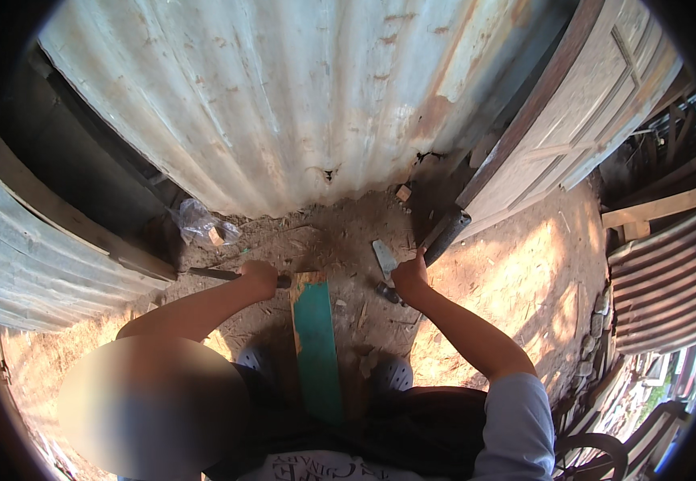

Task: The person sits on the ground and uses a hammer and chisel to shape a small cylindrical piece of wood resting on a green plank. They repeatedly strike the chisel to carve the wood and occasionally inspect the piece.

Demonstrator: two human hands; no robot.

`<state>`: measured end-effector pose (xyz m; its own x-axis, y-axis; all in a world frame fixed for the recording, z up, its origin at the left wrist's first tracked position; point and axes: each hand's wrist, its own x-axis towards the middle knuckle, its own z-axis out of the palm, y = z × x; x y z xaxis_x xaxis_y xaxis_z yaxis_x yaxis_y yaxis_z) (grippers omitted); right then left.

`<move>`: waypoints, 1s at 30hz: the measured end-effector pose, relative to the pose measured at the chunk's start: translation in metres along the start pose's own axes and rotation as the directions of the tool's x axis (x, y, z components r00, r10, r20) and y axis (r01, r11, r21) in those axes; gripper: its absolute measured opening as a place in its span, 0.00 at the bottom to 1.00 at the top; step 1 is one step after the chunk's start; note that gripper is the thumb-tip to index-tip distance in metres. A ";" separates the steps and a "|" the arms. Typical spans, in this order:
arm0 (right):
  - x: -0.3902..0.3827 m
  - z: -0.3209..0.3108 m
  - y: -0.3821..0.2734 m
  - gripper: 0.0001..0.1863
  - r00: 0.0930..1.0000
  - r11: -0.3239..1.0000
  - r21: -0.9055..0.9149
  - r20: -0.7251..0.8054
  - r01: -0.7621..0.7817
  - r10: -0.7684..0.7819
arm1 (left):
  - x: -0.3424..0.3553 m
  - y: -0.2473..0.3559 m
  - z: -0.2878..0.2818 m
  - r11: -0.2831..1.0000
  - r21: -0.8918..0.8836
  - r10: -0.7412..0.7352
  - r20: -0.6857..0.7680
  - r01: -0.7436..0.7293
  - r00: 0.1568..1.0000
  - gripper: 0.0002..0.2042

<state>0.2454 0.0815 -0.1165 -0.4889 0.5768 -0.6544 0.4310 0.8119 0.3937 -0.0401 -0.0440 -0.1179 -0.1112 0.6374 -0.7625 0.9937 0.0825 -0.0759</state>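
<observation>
A long, thin, dark tool [213, 273] sticks out to the left of my left hand [260, 279], which is closed around it; its blunt end [284, 281] shows on the other side, close to the board. My right hand [409, 276] grips a thick, dark, bar-shaped tool [447, 236] that slants up to the right; its exact kind is unclear. Between my feet a board [316, 345] with worn green paint points away from me, its far end bare wood. Beside my right hand are a flat grey blade-like piece [383, 258] and a dark metal object [387, 293].
A rusty corrugated metal sheet [284, 104] stands ahead, with a panelled wooden door [564, 136] to its right. A clear plastic bag [203, 224] lies on the dirt floor [500, 280] at left. A small wood block [403, 193] rests near the sheet's base. Wood scraps [596, 401] pile up at right.
</observation>
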 end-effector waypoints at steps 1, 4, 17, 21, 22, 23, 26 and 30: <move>0.001 0.003 0.001 0.10 1.000 1.000 0.011 0.006 -0.018 0.018 | 0.000 0.001 -0.001 1.000 0.001 -0.003 0.001 0.003 1.000 0.16; -0.007 -0.003 0.006 0.11 1.000 1.000 0.011 0.001 0.009 -0.009 | -0.002 0.001 -0.003 1.000 0.006 -0.012 0.003 0.012 1.000 0.16; -0.013 -0.006 0.009 0.12 0.998 0.998 0.001 -0.018 0.064 -0.064 | -0.004 -0.002 -0.001 1.000 0.013 0.003 -0.030 -0.002 1.000 0.17; -0.006 0.001 0.007 0.10 0.998 0.999 -0.002 -0.032 0.045 -0.045 | -0.004 -0.002 0.001 1.000 -0.006 0.004 -0.070 -0.005 0.998 0.17; -0.004 0.005 0.006 0.09 0.999 1.000 0.005 -0.034 0.028 -0.028 | -0.003 -0.001 0.000 1.000 0.009 0.005 -0.067 -0.005 0.998 0.17; -0.001 0.008 0.007 0.09 0.999 1.000 0.012 -0.036 0.011 -0.011 | -0.002 0.001 -0.001 1.000 0.024 0.006 -0.063 -0.005 0.998 0.17; -0.002 0.004 0.007 0.09 0.998 0.997 0.059 -0.050 0.049 -0.046 | -0.006 0.000 -0.001 0.999 0.032 0.024 -0.040 -0.023 0.999 0.16; 0.002 0.004 0.007 0.09 0.998 0.997 0.045 -0.015 0.065 -0.064 | -0.007 -0.006 0.002 0.999 -0.007 0.050 -0.080 -0.051 0.996 0.16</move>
<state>0.2500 0.0878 -0.1175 -0.5268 0.5250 -0.6685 0.4323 0.8426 0.3211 -0.0451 -0.0505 -0.1133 -0.0620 0.6999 -0.7116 0.9979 0.0551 -0.0327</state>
